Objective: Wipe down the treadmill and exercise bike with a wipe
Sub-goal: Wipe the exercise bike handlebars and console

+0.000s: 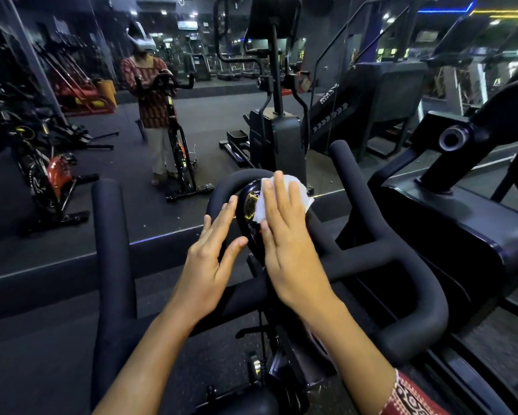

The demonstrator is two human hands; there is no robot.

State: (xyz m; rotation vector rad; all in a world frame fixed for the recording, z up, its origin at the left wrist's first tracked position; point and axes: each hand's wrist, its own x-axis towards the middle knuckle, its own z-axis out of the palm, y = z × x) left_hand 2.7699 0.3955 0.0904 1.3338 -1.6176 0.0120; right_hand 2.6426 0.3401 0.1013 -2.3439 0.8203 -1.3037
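The exercise bike's black padded handlebars (380,253) fill the lower half of the head view, with a small glossy oval console (249,205) at their centre. A white wipe (304,194) lies on the console's face. My right hand (287,238) presses flat on the wipe with straight fingers. My left hand (213,256) rests against the console's left edge, fingers straight and thumb spread. Most of the console's screen is hidden under the wipe and my right hand.
A wall mirror ahead reflects a person at the bike (153,94). Another spin bike (51,172) stands at the left. An elliptical (275,133) and a stair machine (371,100) stand behind, and a large black machine (473,223) sits close on the right.
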